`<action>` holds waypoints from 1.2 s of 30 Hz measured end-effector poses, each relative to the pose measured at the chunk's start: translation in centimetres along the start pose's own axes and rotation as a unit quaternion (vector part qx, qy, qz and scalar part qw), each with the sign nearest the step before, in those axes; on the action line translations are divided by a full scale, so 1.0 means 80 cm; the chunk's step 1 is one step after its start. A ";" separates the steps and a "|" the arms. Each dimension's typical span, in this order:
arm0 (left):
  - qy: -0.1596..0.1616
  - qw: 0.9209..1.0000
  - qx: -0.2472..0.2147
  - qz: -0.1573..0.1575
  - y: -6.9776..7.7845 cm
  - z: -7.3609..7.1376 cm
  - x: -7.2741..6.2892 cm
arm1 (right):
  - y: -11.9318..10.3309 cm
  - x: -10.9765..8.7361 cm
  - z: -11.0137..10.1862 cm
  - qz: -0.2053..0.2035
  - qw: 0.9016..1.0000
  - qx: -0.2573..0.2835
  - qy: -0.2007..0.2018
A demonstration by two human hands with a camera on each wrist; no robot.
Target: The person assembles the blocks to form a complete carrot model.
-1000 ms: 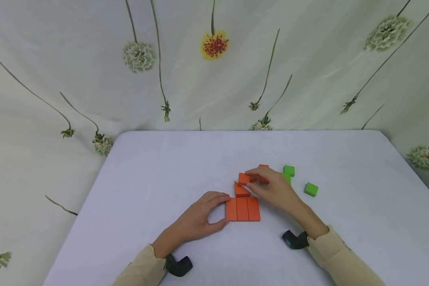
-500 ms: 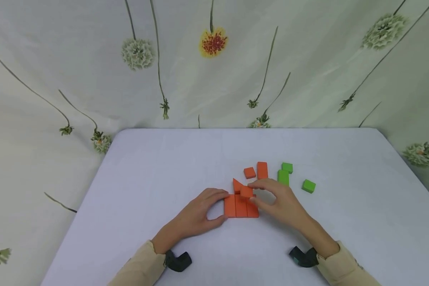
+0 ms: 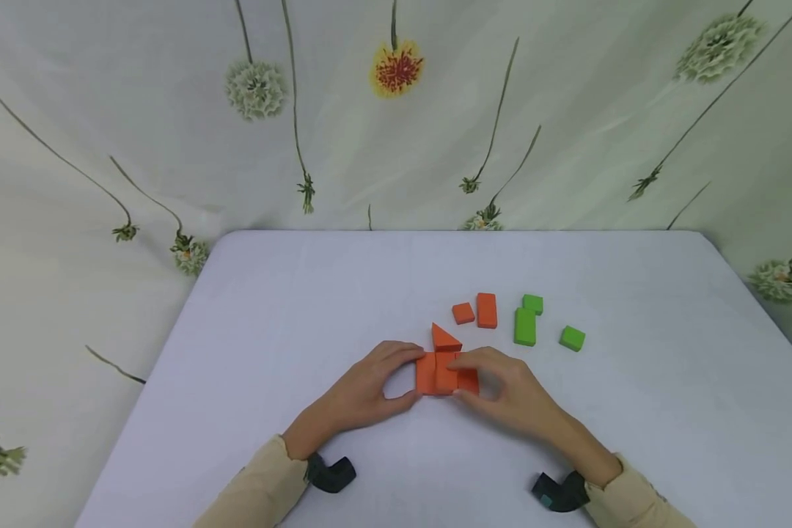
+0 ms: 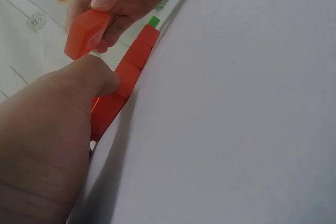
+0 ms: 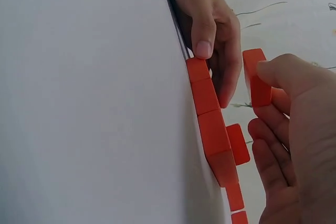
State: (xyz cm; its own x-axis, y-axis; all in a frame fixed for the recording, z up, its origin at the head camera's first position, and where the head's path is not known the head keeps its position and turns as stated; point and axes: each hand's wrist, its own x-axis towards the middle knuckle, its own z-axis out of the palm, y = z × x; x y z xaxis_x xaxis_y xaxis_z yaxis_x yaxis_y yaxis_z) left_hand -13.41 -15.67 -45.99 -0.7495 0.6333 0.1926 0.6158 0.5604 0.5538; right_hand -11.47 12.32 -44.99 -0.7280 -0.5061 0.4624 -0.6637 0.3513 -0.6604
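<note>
Three orange blocks stand side by side as a row (image 3: 425, 375) in the head view. My left hand (image 3: 363, 392) pinches the row's left block, its thumb on the near face and its fingers at the back. Between thumb and fingers my right hand (image 3: 515, 392) holds another orange block (image 3: 445, 374), raised over the middle of the row. From the right wrist view, that held block (image 5: 257, 80) is apart from the row (image 5: 212, 124) below. Just behind the row sits an orange triangular block (image 3: 445, 339).
Farther back lie a small orange block (image 3: 463, 313) and an upright-looking orange rectangular block (image 3: 486, 311). To their right are a green rectangular block (image 3: 525, 327) and two small green blocks, one behind it (image 3: 533, 303) and one apart (image 3: 572, 338). All are on the white table (image 3: 290, 293).
My right hand has brought an orange block from behind the row forward to above its middle. My left hand stays at the row's left end.
</note>
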 end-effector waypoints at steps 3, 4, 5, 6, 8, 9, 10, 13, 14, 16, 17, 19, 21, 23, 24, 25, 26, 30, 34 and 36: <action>0.006 1.000 0.004 0.008 0.000 0.000 0.000 | 0.001 -0.003 0.004 -0.014 1.000 0.007 -0.004; 0.008 1.000 0.005 0.010 0.001 0.000 0.000 | 0.001 -0.004 0.004 -0.012 1.000 0.008 -0.009; 0.010 1.000 0.005 0.013 0.001 0.000 0.000 | 0.002 -0.006 0.005 -0.013 1.000 0.009 -0.012; 0.011 1.000 0.006 0.016 0.001 0.001 0.000 | 0.002 -0.007 0.005 -0.011 1.000 0.009 -0.017; 0.012 1.000 0.005 0.019 0.001 0.001 0.000 | 0.002 -0.008 0.005 -0.006 1.000 0.013 -0.027; 0.012 1.000 0.004 0.018 0.001 0.001 0.000 | 0.002 -0.008 0.006 -0.011 0.999 0.012 -0.032; 0.011 1.000 0.005 0.017 0.000 0.001 0.000 | 0.002 -0.008 0.006 -0.012 0.999 0.012 -0.038; 0.009 1.000 0.004 0.013 -0.001 0.001 0.001 | 0.003 -0.008 0.007 -0.028 0.998 0.013 -0.050; 0.008 1.000 0.002 0.011 -0.001 0.001 0.002 | 0.003 -0.008 0.008 -0.033 0.998 0.011 -0.054; 0.005 1.000 0.003 0.008 -0.002 0.002 0.002 | 0.004 -0.008 0.009 -0.038 0.997 0.008 -0.061; 0.003 1.000 0.002 0.006 -0.002 0.002 0.002 | 0.004 -0.008 0.009 -0.041 0.997 0.006 -0.063; 0.002 1.000 0.001 0.004 -0.002 0.003 0.001 | 0.005 -0.009 0.010 -0.037 0.997 0.000 -0.067; 0.003 1.000 0.001 0.003 -0.001 0.003 0.001 | 0.005 -0.010 0.010 -0.035 0.997 -0.005 -0.070; 0.006 1.000 0.000 0.005 -0.001 0.004 0.001 | 0.005 -0.011 0.010 -0.036 0.997 -0.012 -0.072; 0.007 1.000 0.001 0.006 0.000 0.004 0.001 | 0.005 -0.011 0.010 -0.038 0.997 -0.015 -0.072; 0.007 1.000 0.002 0.007 0.000 0.004 0.001 | 0.005 -0.011 0.010 -0.040 0.996 -0.018 -0.072; 0.009 1.000 0.003 0.009 0.000 0.004 0.001 | 0.005 -0.011 0.010 -0.044 0.996 -0.022 -0.072; 0.013 1.000 0.010 0.016 0.000 0.003 0.000 | 0.003 -0.010 0.010 -0.051 0.995 -0.033 -0.074; 0.015 1.000 0.009 0.016 0.000 0.001 0.000 | 0.003 -0.009 0.011 -0.059 0.994 -0.045 -0.076; 0.013 1.000 0.007 0.013 0.000 0.001 0.000 | 0.003 -0.008 0.011 -0.063 0.994 -0.049 -0.078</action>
State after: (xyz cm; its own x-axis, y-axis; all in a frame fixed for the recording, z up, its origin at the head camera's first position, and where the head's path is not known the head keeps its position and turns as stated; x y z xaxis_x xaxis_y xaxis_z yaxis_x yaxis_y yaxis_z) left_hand -13.38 -15.67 -46.08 -0.7388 0.6342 0.2281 0.6388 0.5510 0.5369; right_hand -11.01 12.05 -45.97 -0.6072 -0.6641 0.4362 -0.7673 0.3476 -0.5390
